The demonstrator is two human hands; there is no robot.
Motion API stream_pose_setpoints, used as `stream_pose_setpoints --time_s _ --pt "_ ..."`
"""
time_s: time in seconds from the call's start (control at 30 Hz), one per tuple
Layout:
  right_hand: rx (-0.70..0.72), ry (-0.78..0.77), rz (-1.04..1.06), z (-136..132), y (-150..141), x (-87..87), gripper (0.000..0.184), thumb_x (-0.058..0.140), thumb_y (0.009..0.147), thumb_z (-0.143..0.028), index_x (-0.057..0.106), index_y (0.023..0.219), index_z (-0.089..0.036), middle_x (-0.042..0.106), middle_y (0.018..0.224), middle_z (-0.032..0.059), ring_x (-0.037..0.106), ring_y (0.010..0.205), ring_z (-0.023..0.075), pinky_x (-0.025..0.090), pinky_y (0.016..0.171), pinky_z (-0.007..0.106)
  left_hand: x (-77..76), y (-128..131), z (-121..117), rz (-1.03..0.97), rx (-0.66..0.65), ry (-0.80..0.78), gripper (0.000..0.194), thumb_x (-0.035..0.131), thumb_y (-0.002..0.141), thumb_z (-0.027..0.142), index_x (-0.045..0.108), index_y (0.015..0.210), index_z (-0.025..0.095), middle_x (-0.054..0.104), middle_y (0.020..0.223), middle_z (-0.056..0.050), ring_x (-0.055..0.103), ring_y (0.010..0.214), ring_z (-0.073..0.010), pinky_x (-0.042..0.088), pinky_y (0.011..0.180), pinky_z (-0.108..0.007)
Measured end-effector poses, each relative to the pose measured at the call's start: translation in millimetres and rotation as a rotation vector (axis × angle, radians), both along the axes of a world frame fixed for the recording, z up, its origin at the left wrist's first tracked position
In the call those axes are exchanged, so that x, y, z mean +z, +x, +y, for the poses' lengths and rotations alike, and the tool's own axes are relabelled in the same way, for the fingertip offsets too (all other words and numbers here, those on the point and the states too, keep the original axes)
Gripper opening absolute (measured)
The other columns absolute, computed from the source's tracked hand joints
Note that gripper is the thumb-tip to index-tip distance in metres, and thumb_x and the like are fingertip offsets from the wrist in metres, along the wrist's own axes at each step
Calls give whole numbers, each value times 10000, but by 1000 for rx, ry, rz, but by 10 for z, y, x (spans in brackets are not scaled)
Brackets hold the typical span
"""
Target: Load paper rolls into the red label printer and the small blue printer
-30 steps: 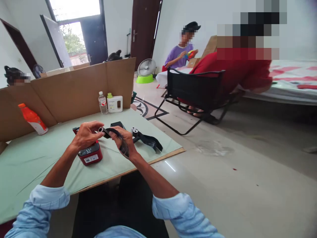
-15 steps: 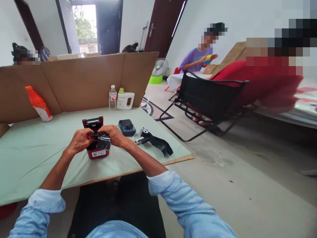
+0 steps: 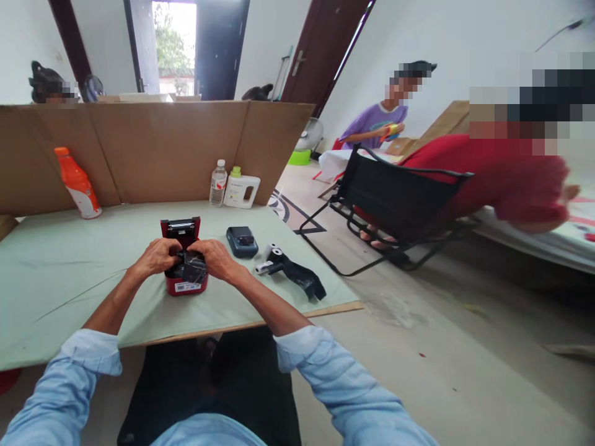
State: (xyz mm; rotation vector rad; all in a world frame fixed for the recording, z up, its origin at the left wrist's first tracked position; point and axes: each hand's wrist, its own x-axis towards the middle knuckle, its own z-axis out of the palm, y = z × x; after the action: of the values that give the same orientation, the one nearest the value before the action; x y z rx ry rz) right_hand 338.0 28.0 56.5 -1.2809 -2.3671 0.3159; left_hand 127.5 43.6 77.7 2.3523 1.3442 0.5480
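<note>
A small red printer [image 3: 175, 285] stands on the table with its lid raised and a white label on its front. Over its opening, my left hand [image 3: 160, 255] pinches the left end of a roll of shiny black ribbon [image 3: 194, 269]. My right hand [image 3: 214, 257] is closed on the right side of the same roll, thumb and fingers bent around it. A loose flap of ribbon hangs toward the printer's front. The fingers and ribbon hide most of the printer's inside, so I cannot tell whether the roll is seated.
Right of the printer sit a dark blue boxy device [image 3: 242, 241] and small white rolls with a black strip [image 3: 300, 274]. A cardboard screen [image 3: 171, 155] backs the table, with an orange bottle [image 3: 79, 186], a water bottle [image 3: 217, 184] and a white jug [image 3: 242, 191] before it. People sit at right.
Both hands have brought the black ribbon roll slightly lower into the printer's opening. The view has shifted a little. A person in purple at the back has lowered their hands.
</note>
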Motion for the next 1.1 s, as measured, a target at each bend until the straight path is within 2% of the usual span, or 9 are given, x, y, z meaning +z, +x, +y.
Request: stream_pose_setpoints --time_s 0.3,0.43,0.63,0.7,0.8,0.87,0.97,1.03,1.1 --pt "22 -43 -127 -23 -85 96 287 616 937 -147 812 1134 -223 812 1162 91 723 1092 262 462 840 306 6 45 169 106 2 -63 277 611 614 133 818 769 232 792 749 -21 711 729 -216 500 641 -264" --pt "19 -58 -169 -9 -101 126 286 603 956 -177 816 1139 -233 822 1132 104 742 1045 271 469 818 315 0 83 202 144 18 -35 288 604 586 110 815 714 260 788 719 -27 708 728 -230 511 679 -284" --pt "56 -75 -209 7 -93 186 253 617 950 -190 829 1077 -240 836 1043 98 757 945 258 454 756 305 16 85 152 145 16 -29 226 623 613 143 803 690 256 775 686 -31 700 683 -227 489 621 -281" --pt "69 -76 -207 -17 -79 179 274 608 944 -165 829 1087 -241 835 1065 94 757 961 256 460 767 305 46 37 112 126 11 -25 235 615 644 159 812 738 246 787 728 -31 711 711 -226 509 653 -290" --pt "83 -45 -173 -69 -52 119 364 578 940 -115 797 1205 -233 806 1215 88 734 1094 258 483 871 316 94 -93 60 48 30 35 262 611 716 207 817 876 230 815 917 -46 735 887 -237 557 817 -322" --pt "91 -3 -128 -91 -39 58 413 564 945 -101 758 1290 -218 774 1302 93 702 1183 261 485 959 338 110 -202 64 -75 102 126 259 613 747 234 801 924 221 800 1015 -60 727 973 -243 572 874 -344" --pt "90 43 -65 -90 -37 -32 390 565 957 -105 756 1284 -196 773 1277 106 688 1195 258 486 1010 361 79 -341 163 -255 281 271 306 637 740 228 775 1012 208 760 1074 -78 717 965 -246 599 885 -380" --pt "102 75 -30 -87 -44 -86 369 568 950 -90 769 1242 -190 776 1239 105 688 1170 248 488 1006 359 24 -387 280 -355 341 242 459 679 712 219 734 1168 200 731 1192 -102 713 1015 -260 596 948 -428" --pt "123 133 3 -104 -50 -144 367 580 932 -73 772 1219 -198 768 1223 96 683 1142 237 493 980 351 -48 -386 405 -460 323 128 627 715 690 223 662 1314 192 691 1320 -134 701 1126 -297 584 997 -478"
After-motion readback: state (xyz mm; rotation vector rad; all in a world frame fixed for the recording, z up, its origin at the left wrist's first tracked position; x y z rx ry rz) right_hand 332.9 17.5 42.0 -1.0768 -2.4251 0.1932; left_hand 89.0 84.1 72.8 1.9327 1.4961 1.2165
